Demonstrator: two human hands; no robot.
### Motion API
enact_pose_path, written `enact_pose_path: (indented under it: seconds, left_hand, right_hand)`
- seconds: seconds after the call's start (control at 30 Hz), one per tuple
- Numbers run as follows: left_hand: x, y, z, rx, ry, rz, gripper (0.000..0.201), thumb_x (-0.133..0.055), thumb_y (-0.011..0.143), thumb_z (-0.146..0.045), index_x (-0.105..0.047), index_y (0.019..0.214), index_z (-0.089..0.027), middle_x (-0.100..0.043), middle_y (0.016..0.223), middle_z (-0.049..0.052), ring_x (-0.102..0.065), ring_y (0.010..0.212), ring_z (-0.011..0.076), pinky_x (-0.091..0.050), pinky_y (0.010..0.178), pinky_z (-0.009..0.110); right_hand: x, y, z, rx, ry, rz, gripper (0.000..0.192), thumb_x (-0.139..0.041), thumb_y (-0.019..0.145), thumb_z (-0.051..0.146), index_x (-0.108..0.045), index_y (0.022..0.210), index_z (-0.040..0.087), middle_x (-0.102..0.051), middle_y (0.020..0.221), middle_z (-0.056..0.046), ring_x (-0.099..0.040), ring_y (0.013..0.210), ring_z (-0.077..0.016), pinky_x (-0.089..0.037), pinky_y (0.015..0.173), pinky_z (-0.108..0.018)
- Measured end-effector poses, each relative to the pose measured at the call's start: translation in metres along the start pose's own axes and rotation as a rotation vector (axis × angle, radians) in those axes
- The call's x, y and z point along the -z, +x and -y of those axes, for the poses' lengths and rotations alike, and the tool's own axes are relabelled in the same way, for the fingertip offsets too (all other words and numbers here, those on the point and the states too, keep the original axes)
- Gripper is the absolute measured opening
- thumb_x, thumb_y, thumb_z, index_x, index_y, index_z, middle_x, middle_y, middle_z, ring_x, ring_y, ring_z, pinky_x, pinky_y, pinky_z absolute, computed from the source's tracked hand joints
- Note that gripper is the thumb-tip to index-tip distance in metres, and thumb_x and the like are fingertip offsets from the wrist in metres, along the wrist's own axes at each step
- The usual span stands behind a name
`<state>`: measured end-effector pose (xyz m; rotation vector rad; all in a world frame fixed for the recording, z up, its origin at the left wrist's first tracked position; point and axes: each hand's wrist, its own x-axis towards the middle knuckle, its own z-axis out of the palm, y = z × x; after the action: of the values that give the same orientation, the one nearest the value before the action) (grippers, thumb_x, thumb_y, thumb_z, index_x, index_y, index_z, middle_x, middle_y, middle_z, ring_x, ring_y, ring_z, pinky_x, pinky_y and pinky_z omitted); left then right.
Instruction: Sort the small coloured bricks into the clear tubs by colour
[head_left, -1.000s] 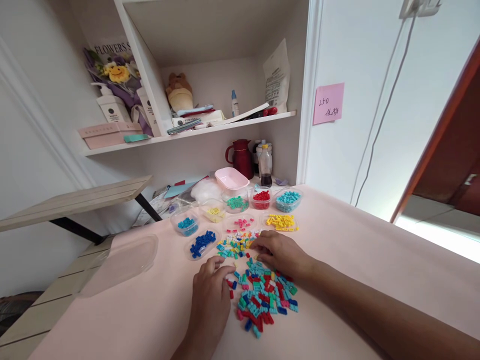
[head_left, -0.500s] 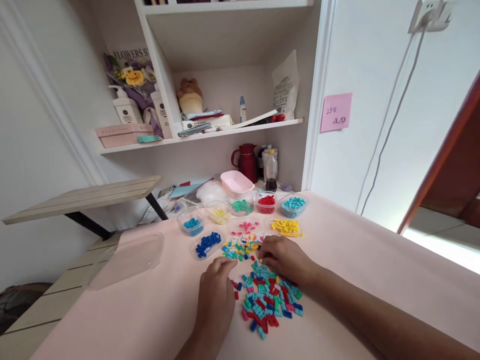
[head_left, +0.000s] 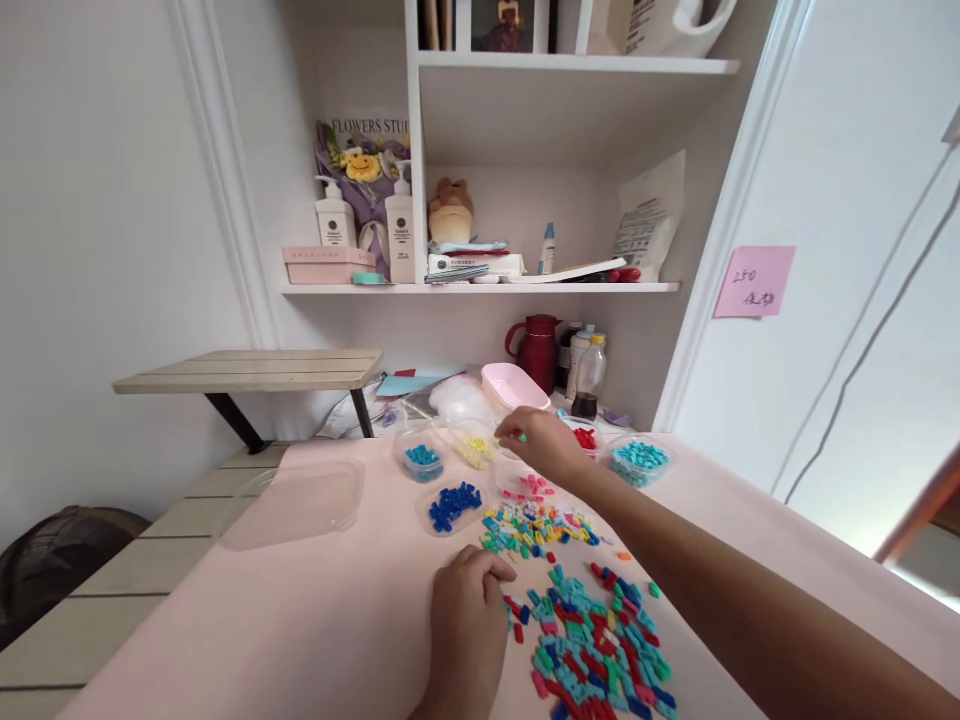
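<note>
My right hand (head_left: 536, 440) is stretched over the tubs at the back, thumb and fingers pinched beside the clear tub of pale yellow bricks (head_left: 475, 452). Whatever sits between those fingertips is too small to make out. Lower down, my left hand (head_left: 469, 615) rests on the table with loosely bent fingers and no brick visible in it. Its fingertips are close to a small mixed heap of toy bricks (head_left: 534, 528). Right of this hand spreads a larger heap of mostly turquoise, red, blue and green bricks (head_left: 600, 645).
Clear tubs hold light blue bricks (head_left: 423, 458), dark blue bricks (head_left: 454, 506), pink bricks (head_left: 529, 488), red bricks (head_left: 585, 438) and turquoise bricks (head_left: 639, 458). A clear lid (head_left: 300, 505) lies left. Behind stand a pink basin (head_left: 514, 385), a red jug (head_left: 538, 352) and a bottle (head_left: 591, 375).
My right hand has moved from the mixed heap up to the pale yellow tub. The left hand has stayed by the heaps. The head view has swung left and up.
</note>
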<state>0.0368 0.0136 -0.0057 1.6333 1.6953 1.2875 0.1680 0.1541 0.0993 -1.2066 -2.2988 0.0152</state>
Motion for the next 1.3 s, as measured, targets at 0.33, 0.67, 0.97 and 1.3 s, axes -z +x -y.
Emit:
enact_pose_path:
  seconds: [0.33,0.67,0.97,1.3]
  left_hand:
    - [0.002,0.001,0.001,0.013,-0.076,-0.117,0.035,-0.034,0.068,0.002,-0.06,0.064,-0.021,-0.065,0.08,0.001,-0.064,0.082,0.0145,-0.049,0.079,0.026]
    - [0.006,0.008,0.004,-0.044,-0.087,-0.139,0.034,-0.036,0.067,-0.004,-0.066,0.072,-0.02,-0.064,0.09,0.005,-0.062,0.091,0.0197,-0.049,0.085,0.035]
    - [0.004,0.009,-0.001,0.042,-0.087,0.045,0.023,-0.045,0.072,-0.024,-0.067,0.073,-0.021,-0.069,0.08,0.003,-0.066,0.077,0.0208,-0.052,0.071,0.031]
    - [0.003,0.007,-0.008,-0.005,0.021,0.158,0.025,-0.044,0.074,-0.025,-0.068,0.07,-0.022,-0.071,0.077,0.002,-0.066,0.075,0.0194,-0.051,0.07,0.027]
  right_hand:
    - [-0.025,-0.007,-0.002,-0.037,0.147,0.008,0.024,-0.049,0.087,0.027,-0.071,0.096,0.021,-0.071,0.1,-0.005,-0.064,0.087,-0.0189,-0.047,0.08,-0.029]
    - [0.013,-0.127,-0.067,-0.377,0.366,-0.001,0.026,-0.048,0.085,0.033,-0.07,0.094,0.022,-0.072,0.08,-0.003,-0.066,0.073,-0.0198,-0.05,0.064,-0.029]
    - [0.032,-0.133,-0.076,-0.324,0.043,0.112,0.025,-0.047,0.086,0.026,-0.071,0.091,0.026,-0.071,0.098,-0.003,-0.063,0.084,-0.0199,-0.046,0.071,-0.03]
    - [0.005,-0.137,-0.065,-0.182,-0.047,0.222,0.036,-0.046,0.084,0.013,-0.066,0.109,0.028,-0.061,0.118,-0.005,-0.059,0.102,-0.022,-0.045,0.082,-0.031]
